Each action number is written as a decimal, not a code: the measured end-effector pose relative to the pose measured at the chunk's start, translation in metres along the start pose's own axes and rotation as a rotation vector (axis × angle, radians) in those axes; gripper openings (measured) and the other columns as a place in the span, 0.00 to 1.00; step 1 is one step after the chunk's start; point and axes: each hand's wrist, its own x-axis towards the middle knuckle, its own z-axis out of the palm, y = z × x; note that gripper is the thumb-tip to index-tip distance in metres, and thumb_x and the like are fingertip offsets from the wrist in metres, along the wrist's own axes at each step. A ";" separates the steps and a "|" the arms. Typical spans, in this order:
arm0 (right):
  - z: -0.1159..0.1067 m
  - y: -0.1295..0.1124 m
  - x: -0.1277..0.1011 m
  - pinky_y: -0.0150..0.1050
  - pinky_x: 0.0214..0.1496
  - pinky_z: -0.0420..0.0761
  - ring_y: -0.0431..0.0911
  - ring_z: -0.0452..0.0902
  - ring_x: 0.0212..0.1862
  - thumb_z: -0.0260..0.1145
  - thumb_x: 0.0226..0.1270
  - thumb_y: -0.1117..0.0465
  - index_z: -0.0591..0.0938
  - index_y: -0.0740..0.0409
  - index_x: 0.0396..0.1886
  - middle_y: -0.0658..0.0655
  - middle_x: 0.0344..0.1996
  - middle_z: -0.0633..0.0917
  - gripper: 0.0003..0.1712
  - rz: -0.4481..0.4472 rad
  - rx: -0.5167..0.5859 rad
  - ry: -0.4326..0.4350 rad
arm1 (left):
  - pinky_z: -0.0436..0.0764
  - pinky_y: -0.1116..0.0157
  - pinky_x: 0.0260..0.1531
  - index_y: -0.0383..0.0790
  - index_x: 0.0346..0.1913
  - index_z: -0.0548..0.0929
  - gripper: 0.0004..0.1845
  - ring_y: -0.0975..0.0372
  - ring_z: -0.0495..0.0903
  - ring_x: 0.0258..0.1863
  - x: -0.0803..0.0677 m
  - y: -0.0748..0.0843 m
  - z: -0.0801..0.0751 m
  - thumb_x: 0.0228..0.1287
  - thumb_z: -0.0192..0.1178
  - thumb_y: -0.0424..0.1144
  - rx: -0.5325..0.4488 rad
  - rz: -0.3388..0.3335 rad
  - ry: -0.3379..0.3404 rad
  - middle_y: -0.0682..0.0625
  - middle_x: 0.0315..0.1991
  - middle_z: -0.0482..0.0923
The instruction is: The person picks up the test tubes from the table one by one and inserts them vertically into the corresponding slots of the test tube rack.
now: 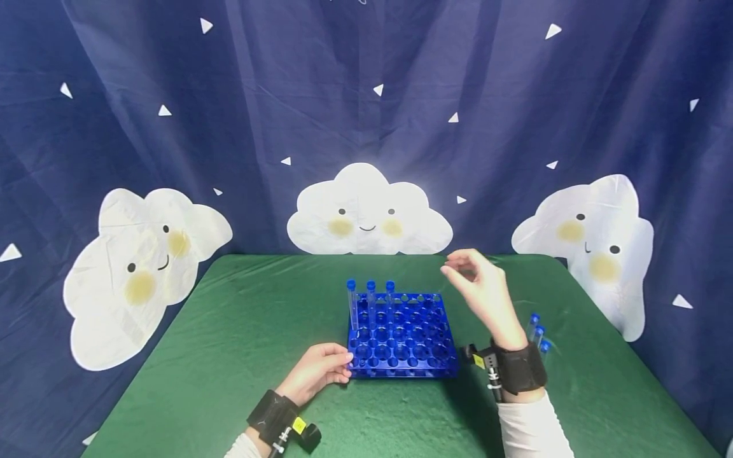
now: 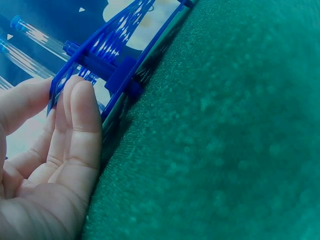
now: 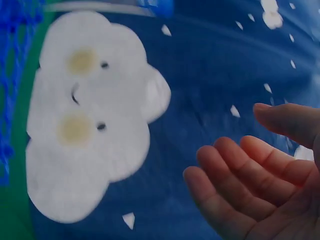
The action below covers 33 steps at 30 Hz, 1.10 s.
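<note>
A blue test-tube rack (image 1: 401,337) stands on the green table (image 1: 229,356). Three clear tubes with blue caps (image 1: 370,299) stand upright in its back left row. My left hand (image 1: 321,369) rests on the table with straight fingers (image 2: 80,115) touching the rack's (image 2: 110,65) front left corner. My right hand (image 1: 475,286) hovers above the rack's right side, fingers loosely curled and holding nothing; in the right wrist view the hand's (image 3: 255,185) palm is bare. A few more blue-capped tubes (image 1: 537,331) lie on the table behind my right wrist.
A dark blue curtain with white cloud figures (image 1: 366,213) hangs behind the table. The table's left edge (image 1: 149,369) and far edge fall off to the curtain. Both wrists wear black straps with cameras.
</note>
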 end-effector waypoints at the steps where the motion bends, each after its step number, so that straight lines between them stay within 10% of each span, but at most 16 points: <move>1: -0.006 0.003 0.001 0.23 0.43 0.81 0.34 0.82 0.39 0.70 0.63 0.58 0.82 0.60 0.43 0.58 0.38 0.88 0.12 0.013 -0.019 0.018 | 0.86 0.67 0.34 0.34 0.42 0.79 0.08 0.64 0.83 0.28 0.000 0.000 0.000 0.63 0.63 0.35 -0.001 0.001 0.000 0.52 0.31 0.82; 7: -0.038 0.018 0.002 0.19 0.34 0.71 0.18 0.71 0.31 0.68 0.65 0.53 0.83 0.60 0.43 0.61 0.36 0.88 0.16 0.117 -0.109 0.085 | 0.86 0.67 0.34 0.37 0.41 0.79 0.07 0.64 0.83 0.28 0.001 -0.001 -0.001 0.63 0.63 0.36 -0.001 0.005 -0.004 0.53 0.30 0.82; 17: -0.081 0.065 -0.002 0.32 0.28 0.79 0.35 0.79 0.23 0.62 0.69 0.47 0.80 0.67 0.46 0.67 0.36 0.87 0.24 0.327 -0.269 -0.124 | 0.86 0.67 0.34 0.36 0.41 0.79 0.07 0.64 0.83 0.28 0.001 0.000 -0.001 0.64 0.63 0.35 -0.008 0.002 -0.011 0.53 0.31 0.82; 33: -0.084 0.126 -0.011 0.41 0.29 0.83 0.48 0.84 0.27 0.61 0.68 0.52 0.79 0.75 0.42 0.66 0.27 0.86 0.25 0.611 -0.296 -0.267 | 0.86 0.67 0.33 0.36 0.41 0.79 0.07 0.64 0.83 0.28 0.000 0.002 0.000 0.64 0.63 0.35 -0.016 0.002 -0.014 0.53 0.30 0.82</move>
